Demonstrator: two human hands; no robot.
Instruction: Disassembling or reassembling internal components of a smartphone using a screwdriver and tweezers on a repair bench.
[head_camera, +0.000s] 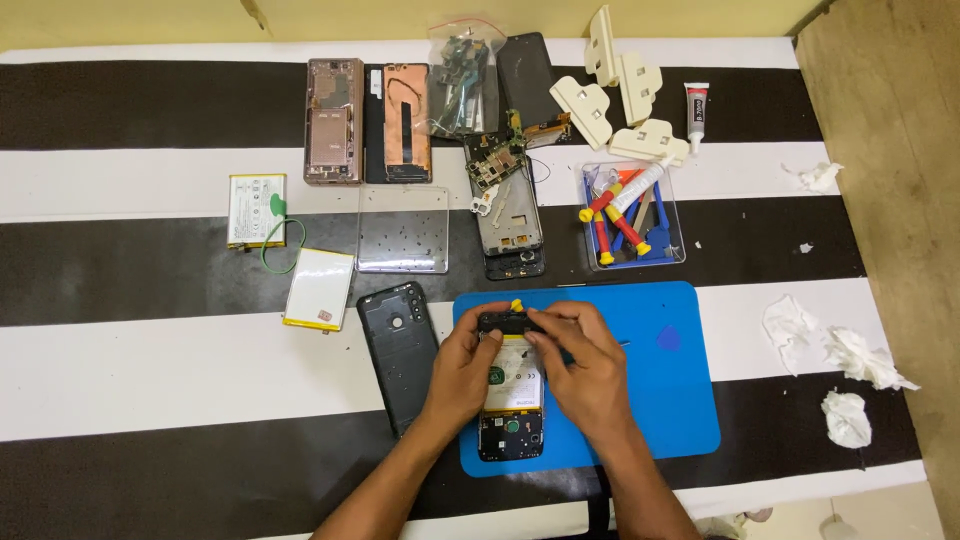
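Right now we have both forearms reaching up from the bottom edge and meeting over the opened phone (511, 388), which lies face down on the blue mat (660, 400) with its battery and circuit boards showing. Our left hand (462, 372) bends at the wrist and curls its fingers (492, 336) in from the left, pressing against the phone's upper left side, so it grips the phone's edge rather than lying loose. Our right hand (587, 372) arches over the right side, knuckles up, its thumb and forefinger pinched together near the top of the phone around the yellow-tipped tool (517, 305), of which only the yellow end shows just above the fingertips.

Just left of our left hand lies the black back cover (398, 343), partly off the mat. Beyond our fingertips sit a clear plastic sheet (403, 229) and another stripped phone frame (510, 215). Up and to the right of the right hand stands the clear tray (674, 205) with red-and-yellow screwdrivers. To the right of the right hand, a blue pick (668, 338) rests on the mat, and well out that way crumpled tissues (848, 372) lie on the striped cloth (150, 370). Far left of the grip are two flat batteries (318, 289).
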